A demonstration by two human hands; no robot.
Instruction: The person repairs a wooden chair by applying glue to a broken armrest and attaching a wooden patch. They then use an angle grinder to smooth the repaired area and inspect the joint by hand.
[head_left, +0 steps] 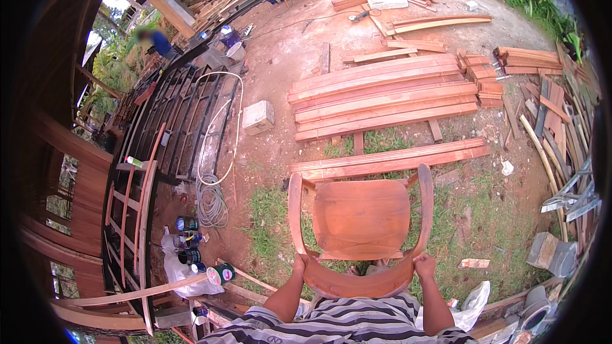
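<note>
A brown wooden armchair (361,216) is right in front of me, its seat facing up and its curved backrest close to my body. My left hand (301,262) grips the left end of the backrest, where the left armrest meets it. On the opposite side, my right hand (423,265) is closed round the right end of the backrest. Both armrests reach forward, away from me. My fingertips are partly hidden by the wood. The chair's legs are mostly hidden under the seat, so I cannot tell whether they touch the grass.
Reddish planks (389,159) lie just beyond the chair, with a wider plank stack (382,102) behind. Paint cans (221,273), a coiled hose (211,204) and a black metal frame (172,121) are at left. Scrap timber (558,114) lines the right. Two people are farther off.
</note>
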